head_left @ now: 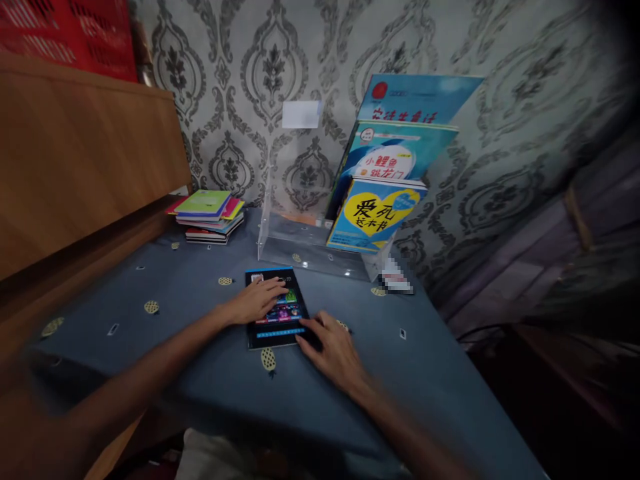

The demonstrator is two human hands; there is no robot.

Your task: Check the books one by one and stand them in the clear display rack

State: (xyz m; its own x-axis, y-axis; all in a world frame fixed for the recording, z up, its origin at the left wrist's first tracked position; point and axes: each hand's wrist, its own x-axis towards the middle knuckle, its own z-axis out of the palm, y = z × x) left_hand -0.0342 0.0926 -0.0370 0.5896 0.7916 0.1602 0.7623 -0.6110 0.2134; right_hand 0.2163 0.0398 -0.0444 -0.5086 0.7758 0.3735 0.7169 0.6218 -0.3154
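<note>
A dark book [280, 313] with a colourful cover lies flat on the blue-grey tablecloth [200, 360] in front of me. My left hand [257, 300] rests on its upper left part, fingers stretched flat across the cover. My right hand [330, 343] lies at the book's lower right corner, fingers spread and touching its edge. Neither hand has lifted the book.
A clear acrylic stand [300, 233] behind the book holds three blue picture books [380, 207] leaning upright. A stack of thin books [210, 217] sits at the back left by a wooden board [75, 160]. Patterned wallpaper is behind; the table edge drops off to the right.
</note>
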